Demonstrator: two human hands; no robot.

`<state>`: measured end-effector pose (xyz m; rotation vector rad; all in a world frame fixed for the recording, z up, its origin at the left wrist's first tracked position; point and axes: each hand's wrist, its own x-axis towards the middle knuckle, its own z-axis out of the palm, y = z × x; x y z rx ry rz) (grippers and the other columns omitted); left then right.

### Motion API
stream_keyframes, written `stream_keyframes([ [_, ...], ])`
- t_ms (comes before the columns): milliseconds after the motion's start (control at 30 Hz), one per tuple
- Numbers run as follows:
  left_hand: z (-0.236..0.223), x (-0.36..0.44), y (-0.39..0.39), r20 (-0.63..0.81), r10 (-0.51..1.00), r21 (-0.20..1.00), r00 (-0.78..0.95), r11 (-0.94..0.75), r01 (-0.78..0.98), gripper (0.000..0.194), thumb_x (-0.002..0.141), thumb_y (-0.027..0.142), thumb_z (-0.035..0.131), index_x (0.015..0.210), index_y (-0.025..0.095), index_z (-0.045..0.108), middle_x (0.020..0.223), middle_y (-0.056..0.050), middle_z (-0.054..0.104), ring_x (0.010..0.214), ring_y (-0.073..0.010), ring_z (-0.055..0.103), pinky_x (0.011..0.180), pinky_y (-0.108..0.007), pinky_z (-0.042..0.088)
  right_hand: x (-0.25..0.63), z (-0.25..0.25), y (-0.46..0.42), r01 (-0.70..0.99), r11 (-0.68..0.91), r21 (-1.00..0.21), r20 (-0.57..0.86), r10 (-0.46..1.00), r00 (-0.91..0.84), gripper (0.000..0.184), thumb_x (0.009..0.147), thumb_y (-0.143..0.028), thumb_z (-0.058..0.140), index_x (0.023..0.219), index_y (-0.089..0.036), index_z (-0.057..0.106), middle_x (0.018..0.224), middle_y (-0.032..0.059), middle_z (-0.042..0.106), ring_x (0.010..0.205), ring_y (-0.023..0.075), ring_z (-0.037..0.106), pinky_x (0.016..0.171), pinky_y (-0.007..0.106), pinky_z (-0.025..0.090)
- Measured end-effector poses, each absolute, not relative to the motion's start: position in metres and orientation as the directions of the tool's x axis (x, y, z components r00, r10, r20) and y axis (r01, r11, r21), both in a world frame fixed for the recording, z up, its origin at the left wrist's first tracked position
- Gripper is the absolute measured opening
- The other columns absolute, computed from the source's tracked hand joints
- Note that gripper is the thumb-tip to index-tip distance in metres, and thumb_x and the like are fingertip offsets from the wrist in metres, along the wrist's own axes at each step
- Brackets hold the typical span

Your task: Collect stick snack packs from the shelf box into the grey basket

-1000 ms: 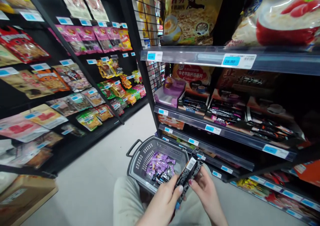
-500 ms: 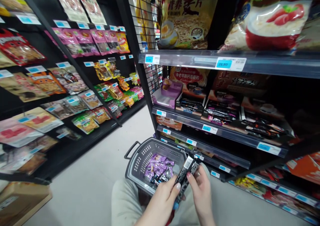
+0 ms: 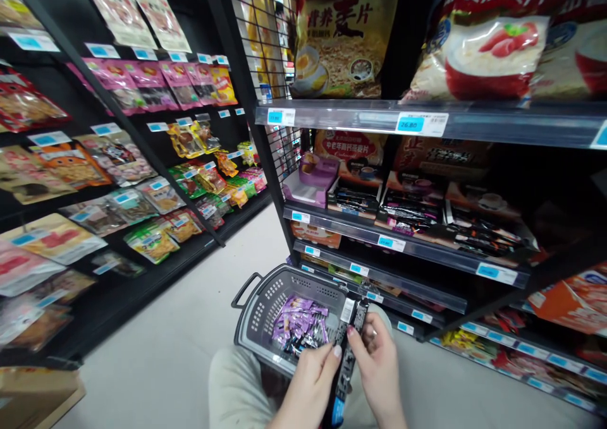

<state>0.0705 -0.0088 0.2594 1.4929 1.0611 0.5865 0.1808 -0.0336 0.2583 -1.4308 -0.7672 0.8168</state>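
Note:
Long black stick packets [image 3: 348, 361] with a white barcode label near the top and a blue patch at the bottom stand tilted between my hands. My left hand [image 3: 310, 375] grips them from the left, its thumb lying along their edge. From the right, my right hand [image 3: 378, 358] pinches them with thumb and curled fingers. Their exact number is hard to tell. Just beyond my hands sits a grey shopping basket [image 3: 253, 328] holding purple stick packets [image 3: 296, 318] and, nearer its front, some black packets [image 3: 303, 342].
On the right, a shelf [image 3: 341, 222] carries open boxes of dark stick packets [image 3: 412, 211] beside a purple box [image 3: 310, 179]. Oatmeal bags [image 3: 493, 50] stand above. Bagged snacks [image 3: 142, 84] hang on the left rack. A cardboard box [image 3: 40, 394] lies at the lower left.
The black packets have shifted in my hands, and more of their blue lower end shows. Both hands stay on them. The view has turned slightly right.

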Motion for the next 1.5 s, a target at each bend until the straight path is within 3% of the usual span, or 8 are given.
stream_keyframes([
  [267, 0.265, 0.068, -0.005, -0.416, 0.718, 0.868, 0.558, 0.496, 0.008, 0.043, 0.069, 0.052, 0.046, 0.084, 0.012, 0.055, 0.061, -0.003, 0.059, 0.049, -0.0146, 0.054, 0.053, -0.028, 0.044, 0.183, 0.268, -0.031, -0.19, 0.044, -0.981, -0.051, 0.884, 0.464, 0.017, 0.073, -0.031, 0.052, 0.083, -0.017, 0.051, 0.063, -0.0009, 0.052, 0.055, 0.011, 0.046, 0.051, 0.021, 0.039],
  [367, 0.261, 0.067, -0.003, -0.413, 0.68, 0.838, 0.606, 0.545, -0.04, 0.038, 0.071, 0.048, 0.047, 0.081, 0.011, 0.053, 0.059, -0.004, 0.059, 0.051, -0.015, 0.055, 0.053, -0.028, 0.044, 0.184, 0.266, -0.03, -0.223, 0.042, -0.974, -0.065, 0.89, 0.452, 0.021, 0.074, -0.031, 0.051, 0.089, -0.017, 0.051, 0.063, -0.0008, 0.053, 0.055, 0.0117, 0.048, 0.052, 0.021, 0.04],
  [600, 0.264, 0.067, -0.002, -0.361, 0.69, 0.895, 0.627, 0.445, 0.027, 0.033, 0.073, 0.046, 0.045, 0.069, 0.013, 0.05, 0.056, -0.001, 0.055, 0.051, -0.0124, 0.052, 0.052, -0.024, 0.042, 0.185, 0.262, -0.029, -0.276, 0.08, -0.958, -0.056, 0.889, 0.454, 0.023, 0.073, -0.031, 0.052, 0.092, -0.018, 0.053, 0.076, 0.0021, 0.06, 0.067, 0.0145, 0.053, 0.062, 0.024, 0.043],
  [733, 0.272, 0.068, -0.001, -0.27, 0.762, 0.963, 0.589, 0.2, 0.183, 0.034, 0.076, 0.044, 0.041, 0.06, 0.015, 0.047, 0.054, 0.002, 0.051, 0.052, -0.0098, 0.047, 0.052, -0.02, 0.038, 0.187, 0.262, -0.029, -0.32, 0.107, -0.941, -0.053, 0.89, 0.453, 0.025, 0.075, -0.03, 0.051, 0.097, -0.02, 0.052, 0.091, 0.0039, 0.059, 0.079, 0.016, 0.053, 0.07, 0.026, 0.042],
  [900, 0.273, 0.068, 0.0, -0.194, 0.807, 0.939, 0.558, -0.012, 0.344, 0.035, 0.079, 0.041, 0.037, 0.056, 0.016, 0.044, 0.054, 0.002, 0.045, 0.055, -0.0098, 0.041, 0.054, -0.019, 0.032, 0.188, 0.261, -0.03, -0.285, 0.106, -0.953, -0.044, 0.879, 0.474, 0.022, 0.075, -0.03, 0.05, 0.094, -0.019, 0.053, 0.091, 0.0042, 0.06, 0.079, 0.0159, 0.054, 0.07, 0.026, 0.042],
  [1133, 0.272, 0.068, 0.0, -0.153, 0.738, 0.931, 0.658, -0.114, 0.345, 0.027, 0.077, 0.038, 0.042, 0.07, 0.014, 0.051, 0.059, 0.003, 0.047, 0.057, -0.0094, 0.039, 0.053, -0.019, 0.029, 0.191, 0.256, -0.03, -0.246, 0.082, -0.966, -0.037, 0.896, 0.442, 0.018, 0.074, -0.031, 0.052, 0.088, -0.02, 0.053, 0.087, 0.0026, 0.061, 0.076, 0.0152, 0.055, 0.064, 0.022, 0.042],
  [1333, 0.279, 0.067, 0.001, -0.204, 0.684, 0.822, 0.7, -0.268, 0.502, 0.025, 0.08, 0.034, 0.037, 0.086, 0.018, 0.055, 0.074, 0.001, 0.057, 0.07, -0.0129, 0.045, 0.067, -0.021, 0.032, 0.2, 0.244, -0.03, -0.368, 0.074, -0.927, -0.049, 0.949, 0.312, 0.033, 0.073, -0.033, 0.054, 0.104, -0.025, 0.046, 0.094, 0.0036, 0.06, 0.082, 0.0177, 0.056, 0.074, 0.029, 0.043],
  [1500, 0.269, 0.067, 0.0, -0.258, 0.644, 0.801, 0.721, -0.275, 0.532, 0.026, 0.08, 0.036, 0.036, 0.089, 0.018, 0.054, 0.081, 0.0, 0.057, 0.076, -0.0142, 0.046, 0.07, -0.021, 0.032, 0.202, 0.234, -0.03, -0.33, 0.136, -0.934, -0.008, 0.916, 0.4, 0.034, 0.07, -0.03, 0.057, 0.102, -0.025, 0.046, 0.095, 0.0034, 0.059, 0.082, 0.0177, 0.055, 0.074, 0.03, 0.043],
])
